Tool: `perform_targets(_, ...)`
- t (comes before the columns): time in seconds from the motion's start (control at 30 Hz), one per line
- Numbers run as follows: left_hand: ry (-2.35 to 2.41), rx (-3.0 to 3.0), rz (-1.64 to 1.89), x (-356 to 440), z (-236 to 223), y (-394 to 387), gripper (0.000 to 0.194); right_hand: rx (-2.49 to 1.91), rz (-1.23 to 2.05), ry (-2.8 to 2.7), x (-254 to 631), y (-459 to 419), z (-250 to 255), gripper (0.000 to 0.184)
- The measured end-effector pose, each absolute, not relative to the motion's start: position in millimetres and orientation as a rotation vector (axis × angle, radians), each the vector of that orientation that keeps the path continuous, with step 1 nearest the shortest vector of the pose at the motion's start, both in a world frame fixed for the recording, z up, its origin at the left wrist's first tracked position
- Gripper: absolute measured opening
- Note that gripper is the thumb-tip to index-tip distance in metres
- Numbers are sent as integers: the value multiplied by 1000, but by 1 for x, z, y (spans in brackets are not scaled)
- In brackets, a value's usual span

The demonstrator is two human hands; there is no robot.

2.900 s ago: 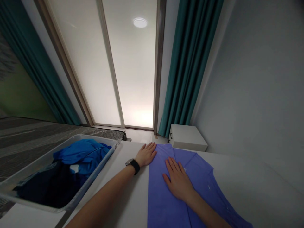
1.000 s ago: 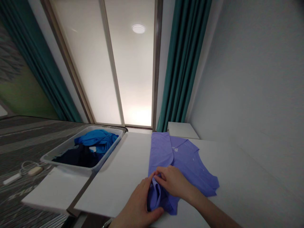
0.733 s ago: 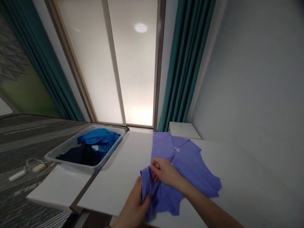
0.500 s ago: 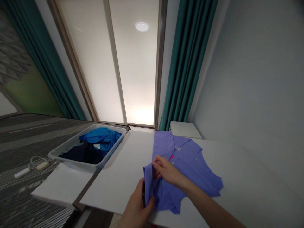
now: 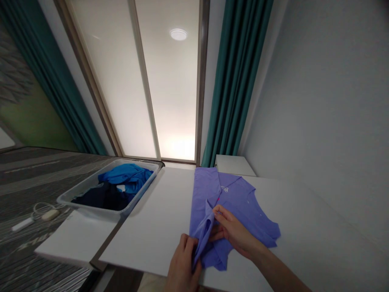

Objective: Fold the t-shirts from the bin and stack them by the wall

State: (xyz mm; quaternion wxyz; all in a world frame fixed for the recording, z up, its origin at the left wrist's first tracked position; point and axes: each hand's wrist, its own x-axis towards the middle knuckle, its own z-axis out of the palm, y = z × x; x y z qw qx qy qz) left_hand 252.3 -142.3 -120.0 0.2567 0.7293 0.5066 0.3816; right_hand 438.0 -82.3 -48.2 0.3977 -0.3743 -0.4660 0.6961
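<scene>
A purple T-shirt [image 5: 243,211] lies on the white table [image 5: 158,211], its left side folded inward over the front, where a small white print shows. Near the table's front edge my left hand [image 5: 184,259] is closed on the folded lower corner, thumb and fingers on either side of the cloth. My right hand [image 5: 227,229] pinches the raised edge of the sleeve-like flap between thumb and forefinger, its other fingers curled beneath. The flap stands up from the rest of the shirt between both hands.
At the left, a clear plastic bin [image 5: 62,198] holds bright blue and dark navy clothes [image 5: 126,176]. A white cable with a plug [image 5: 50,215] rests on the dark striped bed [image 5: 18,178]. Behind the table stand a white cabinet [image 5: 234,164] and a teal curtain [image 5: 240,81].
My right hand has moved right and slightly down, drawing the shirt's flap over toward the middle. My left hand keeps hold of the lower corner. The view has shifted slightly.
</scene>
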Motion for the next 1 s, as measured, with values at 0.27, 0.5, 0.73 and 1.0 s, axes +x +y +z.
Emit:
perform_targets(0.27,1279,2370,944,253,-129,-148,57,-1329,1486,-1101,474,-122,-88,41)
perform_targets(0.5,1172,2459,871,244,-132,-152,55,-1600,1175,-1586,479,-151,-105,25)
perform_targets(0.73,901,2370,782,232,-107,-154,40,-1737,893,-1983,489,-152,-91,37)
perform_targets(1.0,1123,2342,727,225,-79,-119,33,-1797,896,-2150,494,-151,-76,44)
